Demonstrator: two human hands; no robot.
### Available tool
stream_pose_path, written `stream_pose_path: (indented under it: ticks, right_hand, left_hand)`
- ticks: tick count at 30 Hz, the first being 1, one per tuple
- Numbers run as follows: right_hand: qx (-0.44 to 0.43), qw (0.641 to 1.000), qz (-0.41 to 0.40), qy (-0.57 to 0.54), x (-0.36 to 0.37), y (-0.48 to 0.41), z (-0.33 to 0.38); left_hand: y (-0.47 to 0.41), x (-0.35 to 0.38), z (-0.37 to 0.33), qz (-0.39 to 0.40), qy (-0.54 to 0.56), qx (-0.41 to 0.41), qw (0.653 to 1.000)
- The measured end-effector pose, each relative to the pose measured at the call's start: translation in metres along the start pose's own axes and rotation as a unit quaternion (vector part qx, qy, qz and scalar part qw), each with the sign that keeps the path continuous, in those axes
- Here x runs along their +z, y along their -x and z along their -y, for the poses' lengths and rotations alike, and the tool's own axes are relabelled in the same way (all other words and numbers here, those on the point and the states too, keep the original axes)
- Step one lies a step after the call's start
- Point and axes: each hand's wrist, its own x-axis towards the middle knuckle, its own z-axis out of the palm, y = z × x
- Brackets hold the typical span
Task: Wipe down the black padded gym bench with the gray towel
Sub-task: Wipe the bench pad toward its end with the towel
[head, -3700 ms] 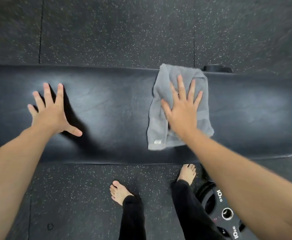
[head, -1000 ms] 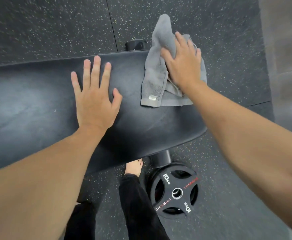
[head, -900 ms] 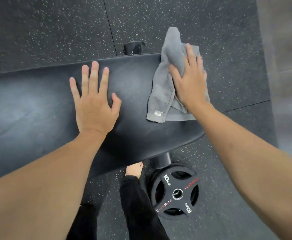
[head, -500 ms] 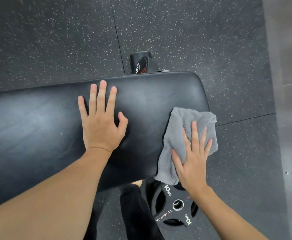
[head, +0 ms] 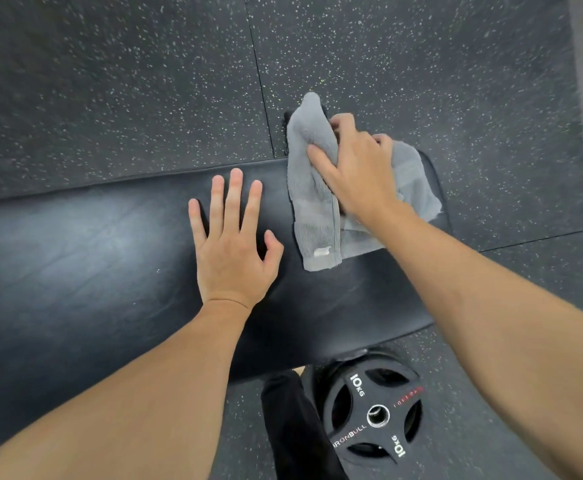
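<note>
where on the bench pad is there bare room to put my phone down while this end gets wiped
The bench is bare along its whole stretch left of the left hand, and in a strip near you between that wrist and the pad's rounded end. The far right end is crowded: the right hand presses the gray towel there, hanging over the far edge.

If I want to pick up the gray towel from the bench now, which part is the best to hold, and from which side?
Probably the near folded corner of the gray towel, the one with the small white tag. It lies flat and free on the bench, clear of the right hand pressing the far part. Come from above on the near side, between both hands, and pinch the folded edge.
</note>
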Motion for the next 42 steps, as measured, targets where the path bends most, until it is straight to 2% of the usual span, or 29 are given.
stream_pose_path:
  ticks: [5,8,11,13,15,16,19,21,23,25,29,33,36,39,42]
  right_hand:
    - [0.004,0.998,0.005,0.059,-0.001,0.000,-0.003]
    - [0.024,0.998,-0.007,0.050,0.000,0.001,0.001]
    - [0.045,0.998,-0.011,0.052,0.003,0.002,0.010]
    - [0.047,0.997,-0.011,0.058,0.008,0.005,0.023]
    - [0.035,0.997,0.001,0.064,0.014,0.008,0.047]
    - [0.025,0.998,0.009,0.065,0.020,0.011,0.062]
    - [-0.010,0.999,0.023,0.044,0.047,0.022,0.119]
    - [-0.041,0.998,0.026,0.046,0.073,0.034,0.157]
    - [-0.043,0.996,0.026,0.074,0.096,0.046,0.193]
    - [-0.014,0.995,0.019,0.099,0.111,0.050,0.223]
    - [-0.020,0.993,0.021,0.116,0.127,0.036,0.278]
    - [-0.092,0.990,0.102,0.036,0.158,0.023,0.364]
    - [-0.118,0.984,0.134,0.023,0.176,0.018,0.402]
    - [-0.148,0.982,0.115,0.038,0.177,0.025,0.395]
    - [-0.159,0.984,0.061,0.049,0.165,0.033,0.356]
  left_hand:
    - [0.000,-0.001,0.000,0.001,0.015,0.002,1.000]
    - [-0.001,-0.001,0.003,-0.002,0.047,0.004,0.999]
    - [-0.001,-0.005,0.007,0.000,0.128,0.003,0.992]
    - [0.002,-0.012,0.016,0.011,0.227,0.021,0.974]
    - [0.008,-0.026,0.041,0.004,0.300,0.029,0.953]
    - [0.012,-0.035,0.063,-0.015,0.302,0.017,0.953]
    - [0.027,-0.064,0.157,-0.083,0.213,-0.053,0.972]
    - [0.047,-0.075,0.230,-0.089,0.115,-0.107,0.983]
    - [0.072,-0.080,0.291,-0.039,0.022,-0.153,0.987]
    - [0.092,-0.076,0.321,0.019,-0.026,-0.143,0.989]
    - [0.093,-0.067,0.328,0.013,-0.005,-0.129,0.991]
    - [0.097,-0.069,0.331,0.008,0.013,-0.133,0.991]
    - [0.097,-0.071,0.334,0.006,0.028,-0.138,0.990]
    - [0.097,-0.070,0.337,0.002,0.036,-0.138,0.990]
    - [0.099,-0.067,0.336,-0.003,0.035,-0.135,0.990]
